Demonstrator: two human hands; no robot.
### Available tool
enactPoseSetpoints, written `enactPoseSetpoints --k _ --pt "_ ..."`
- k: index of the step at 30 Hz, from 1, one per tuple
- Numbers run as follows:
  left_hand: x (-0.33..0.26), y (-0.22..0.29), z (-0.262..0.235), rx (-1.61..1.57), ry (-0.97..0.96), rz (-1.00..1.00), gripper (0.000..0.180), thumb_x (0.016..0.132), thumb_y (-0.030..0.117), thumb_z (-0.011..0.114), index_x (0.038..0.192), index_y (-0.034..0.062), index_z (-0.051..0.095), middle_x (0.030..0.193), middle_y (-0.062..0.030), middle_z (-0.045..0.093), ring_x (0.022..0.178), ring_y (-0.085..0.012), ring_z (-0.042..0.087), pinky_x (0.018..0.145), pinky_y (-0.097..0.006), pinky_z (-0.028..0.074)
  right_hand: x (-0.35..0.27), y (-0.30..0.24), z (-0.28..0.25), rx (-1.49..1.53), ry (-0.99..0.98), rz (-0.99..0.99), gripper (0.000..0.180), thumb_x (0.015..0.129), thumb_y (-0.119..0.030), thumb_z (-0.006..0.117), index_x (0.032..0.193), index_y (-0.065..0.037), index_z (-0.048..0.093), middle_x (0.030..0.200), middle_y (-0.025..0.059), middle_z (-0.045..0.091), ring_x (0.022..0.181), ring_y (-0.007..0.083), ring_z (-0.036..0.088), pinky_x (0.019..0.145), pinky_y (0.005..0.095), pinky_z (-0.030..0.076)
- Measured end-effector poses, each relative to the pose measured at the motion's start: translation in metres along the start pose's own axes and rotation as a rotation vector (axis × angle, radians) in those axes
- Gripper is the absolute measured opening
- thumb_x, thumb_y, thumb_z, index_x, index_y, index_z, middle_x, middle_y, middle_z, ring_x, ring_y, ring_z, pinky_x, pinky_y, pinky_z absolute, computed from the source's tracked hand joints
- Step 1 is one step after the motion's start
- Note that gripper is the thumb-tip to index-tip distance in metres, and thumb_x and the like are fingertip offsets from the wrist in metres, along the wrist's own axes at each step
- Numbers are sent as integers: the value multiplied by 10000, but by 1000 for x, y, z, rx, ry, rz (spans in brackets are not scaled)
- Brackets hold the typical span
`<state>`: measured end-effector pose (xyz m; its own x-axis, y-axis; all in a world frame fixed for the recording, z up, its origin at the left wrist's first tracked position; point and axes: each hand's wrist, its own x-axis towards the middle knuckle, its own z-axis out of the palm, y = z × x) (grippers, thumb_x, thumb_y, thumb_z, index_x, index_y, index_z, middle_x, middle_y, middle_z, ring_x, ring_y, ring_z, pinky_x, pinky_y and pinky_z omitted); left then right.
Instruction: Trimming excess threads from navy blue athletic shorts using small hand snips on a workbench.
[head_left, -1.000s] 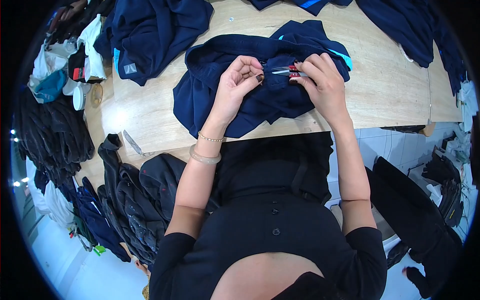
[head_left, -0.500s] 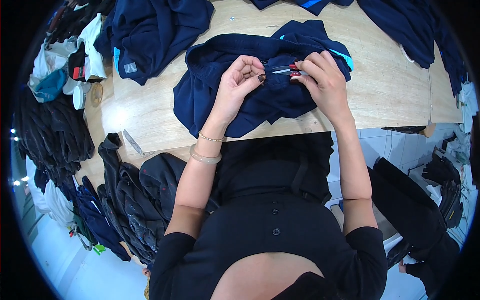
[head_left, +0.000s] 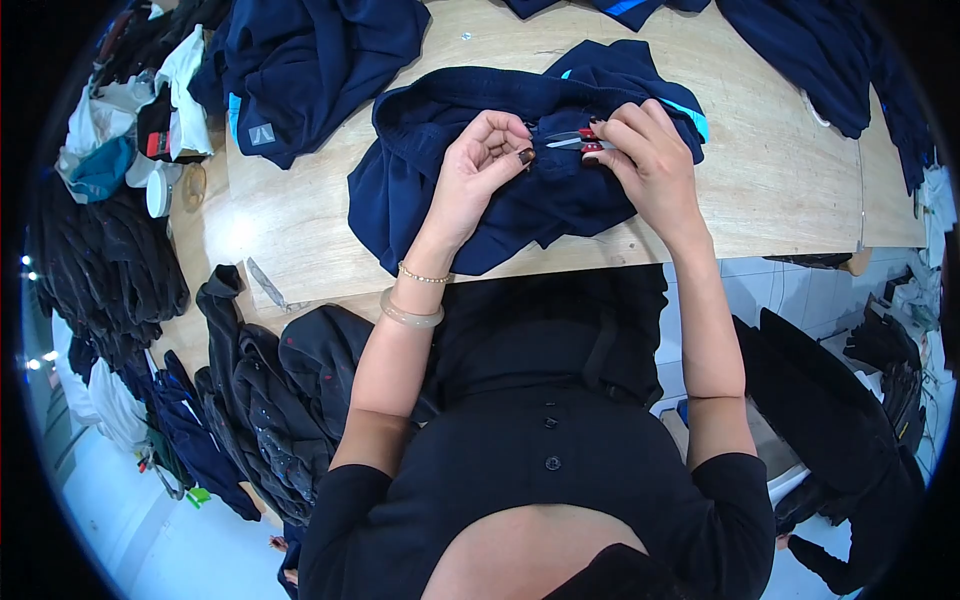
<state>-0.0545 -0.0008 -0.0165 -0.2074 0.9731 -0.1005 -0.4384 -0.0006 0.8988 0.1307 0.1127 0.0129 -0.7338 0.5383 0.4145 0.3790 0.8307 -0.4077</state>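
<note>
A navy garment [head_left: 400, 160] with a gathered elastic waistband and light-blue trim lies bunched on the wooden table in front of me. My left hand [head_left: 483, 160] is closed at its waistband, thumb and forefinger pinching the dark cloth. Small thread snips [head_left: 568, 138] with red handles are held in my right hand [head_left: 655, 158]. Their two pointed blades stand apart and face left, toward my left fingertips, just above the cloth. Whether a thread lies between the blades is too small to tell.
More navy garments [head_left: 310, 70] lie at the far left and far right [head_left: 800, 60] of the table [head_left: 780, 200]. Dark clothes [head_left: 270, 400] hang over the near left edge. A white round tub [head_left: 160, 190] stands at left. A person in black [head_left: 860, 500] is at lower right.
My hands, the snips and the garment hold almost the same place. The person at lower right has shifted, and part of another person shows more at lower left.
</note>
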Motion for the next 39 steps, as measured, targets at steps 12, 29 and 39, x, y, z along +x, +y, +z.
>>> enactPoseSetpoints --k 12,29,39 --pt "-1 -10 -5 -108 85 113 193 892 -34 511 1075 26 493 961 -36 559 846 -76 530 810 -210 439 3 -9 5 305 -40 202 256 700 -39 758 917 13 634 847 53 571 813 208 526 717 305 445" --pt "2 -12 11 550 63 83 302 785 -14 680 1041 12 523 930 -45 559 779 -103 571 776 -237 470 6 -2 3 1334 204 476 128 868 -40 686 957 -50 594 927 10 645 860 55 608 815 190 502" --pt "-1 -14 19 786 91 273 206 803 -17 684 968 19 566 884 -17 510 712 -102 463 721 -214 419 -14 10 5 1193 164 552 153 856 -39 702 960 -56 592 993 19 656 908 75 607 841 195 478"
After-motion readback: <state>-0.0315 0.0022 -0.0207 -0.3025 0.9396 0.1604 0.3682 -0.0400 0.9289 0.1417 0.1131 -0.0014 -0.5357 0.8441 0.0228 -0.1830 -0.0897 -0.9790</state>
